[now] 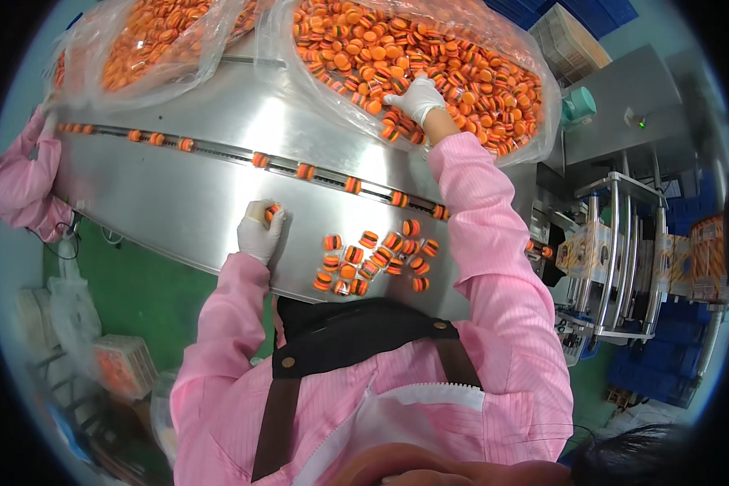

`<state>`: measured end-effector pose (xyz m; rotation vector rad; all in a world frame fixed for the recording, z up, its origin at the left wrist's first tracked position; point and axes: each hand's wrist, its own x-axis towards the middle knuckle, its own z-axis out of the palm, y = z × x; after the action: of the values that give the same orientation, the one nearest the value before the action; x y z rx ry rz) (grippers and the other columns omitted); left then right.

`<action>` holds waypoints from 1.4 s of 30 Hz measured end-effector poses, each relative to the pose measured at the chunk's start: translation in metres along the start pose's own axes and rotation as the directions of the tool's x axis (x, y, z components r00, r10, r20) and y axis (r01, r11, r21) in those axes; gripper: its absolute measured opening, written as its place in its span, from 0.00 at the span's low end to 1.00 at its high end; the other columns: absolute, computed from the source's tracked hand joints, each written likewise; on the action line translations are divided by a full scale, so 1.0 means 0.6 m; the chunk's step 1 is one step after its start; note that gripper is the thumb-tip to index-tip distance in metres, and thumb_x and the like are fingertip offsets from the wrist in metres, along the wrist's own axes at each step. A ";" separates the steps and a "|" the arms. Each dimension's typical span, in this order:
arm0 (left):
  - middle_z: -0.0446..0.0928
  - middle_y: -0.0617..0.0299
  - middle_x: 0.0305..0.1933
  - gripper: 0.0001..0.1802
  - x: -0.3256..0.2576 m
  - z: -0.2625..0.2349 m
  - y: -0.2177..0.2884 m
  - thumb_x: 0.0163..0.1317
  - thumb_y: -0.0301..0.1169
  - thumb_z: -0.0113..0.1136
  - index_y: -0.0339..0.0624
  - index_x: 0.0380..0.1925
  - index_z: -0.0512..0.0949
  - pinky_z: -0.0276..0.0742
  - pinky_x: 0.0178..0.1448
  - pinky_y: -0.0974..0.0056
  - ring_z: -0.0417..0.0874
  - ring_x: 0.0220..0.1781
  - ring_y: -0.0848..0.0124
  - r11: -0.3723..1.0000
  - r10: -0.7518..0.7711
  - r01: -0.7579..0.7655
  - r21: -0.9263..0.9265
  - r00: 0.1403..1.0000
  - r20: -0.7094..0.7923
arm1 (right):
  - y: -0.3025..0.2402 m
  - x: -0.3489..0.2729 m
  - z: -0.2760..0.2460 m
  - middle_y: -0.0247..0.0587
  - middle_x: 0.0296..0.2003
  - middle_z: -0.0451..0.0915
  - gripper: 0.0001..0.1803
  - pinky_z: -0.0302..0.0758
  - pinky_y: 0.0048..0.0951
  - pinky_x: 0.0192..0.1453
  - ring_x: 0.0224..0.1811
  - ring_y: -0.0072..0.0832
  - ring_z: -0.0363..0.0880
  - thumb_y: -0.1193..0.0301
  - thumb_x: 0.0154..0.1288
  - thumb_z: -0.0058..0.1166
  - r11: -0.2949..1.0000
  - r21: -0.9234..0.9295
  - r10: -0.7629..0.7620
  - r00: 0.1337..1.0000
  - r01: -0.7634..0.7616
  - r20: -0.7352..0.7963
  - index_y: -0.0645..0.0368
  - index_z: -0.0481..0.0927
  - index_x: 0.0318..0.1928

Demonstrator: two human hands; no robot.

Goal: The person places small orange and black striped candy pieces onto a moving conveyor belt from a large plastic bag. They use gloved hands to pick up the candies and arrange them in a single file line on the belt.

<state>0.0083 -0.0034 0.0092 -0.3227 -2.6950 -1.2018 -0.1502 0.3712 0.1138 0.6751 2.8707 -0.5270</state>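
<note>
My left hand (259,231), in a white glove, rests on the steel table (186,202) and pinches one small orange burger-shaped piece (272,212). My right hand (417,99), also gloved, reaches far forward into a clear plastic bag (535,89) full of the same orange pieces, fingers spread over them. A loose cluster of several pieces (377,261) lies on the table between my arms. A slotted track (243,154) crosses the table with single pieces spaced along it.
A second bag of orange pieces (150,36) sits at the far left. Another person's pink sleeve (20,182) is at the left edge. A steel-railed machine with printed cartons (624,251) stands on the right. Green floor and crates lie lower left.
</note>
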 end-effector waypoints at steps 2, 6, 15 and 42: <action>0.80 0.55 0.42 0.13 0.002 -0.002 0.006 0.59 0.37 0.65 0.43 0.41 0.79 0.79 0.45 0.58 0.83 0.40 0.55 1.000 0.003 -0.003 0.004 1.000 -0.006 | 0.001 0.014 0.005 0.62 0.64 0.63 0.54 0.72 0.43 0.63 0.62 0.49 0.72 0.43 0.49 0.67 1.000 0.000 0.023 1.000 -0.023 -0.005 0.69 0.58 0.65; 0.80 0.54 0.41 0.13 0.003 -0.001 0.003 0.59 0.37 0.65 0.43 0.40 0.78 0.79 0.45 0.58 0.83 0.40 0.55 1.000 0.012 -0.013 -0.006 1.000 -0.015 | -0.007 0.024 0.019 0.64 0.64 0.64 0.51 0.71 0.42 0.63 0.62 0.50 0.72 0.46 0.52 0.66 0.998 0.004 0.065 0.998 -0.065 -0.012 0.71 0.58 0.64; 0.80 0.54 0.40 0.14 0.005 -0.005 0.008 0.59 0.38 0.65 0.43 0.39 0.79 0.79 0.44 0.58 0.83 0.39 0.56 1.000 -0.019 0.019 0.013 1.000 -0.003 | 0.014 0.041 0.052 0.60 0.57 0.74 0.37 0.74 0.40 0.59 0.56 0.50 0.77 0.59 0.53 0.67 0.999 0.009 -0.048 0.994 0.050 -0.101 0.66 0.68 0.59; 0.81 0.53 0.37 0.12 0.009 0.010 0.001 0.63 0.36 0.62 0.40 0.42 0.79 0.78 0.44 0.63 0.83 0.38 0.64 0.996 -0.050 0.046 -0.072 0.997 -0.052 | 0.275 -0.227 0.040 0.41 0.40 0.79 0.08 0.77 0.22 0.41 0.41 0.27 0.77 0.82 0.65 0.54 -0.668 0.739 -0.261 0.958 -0.088 -0.122 0.63 0.77 0.44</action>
<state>0.0030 0.0024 0.0071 -0.2327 -2.6333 -1.3024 0.0472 0.4454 0.0716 0.1139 0.7961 -3.2484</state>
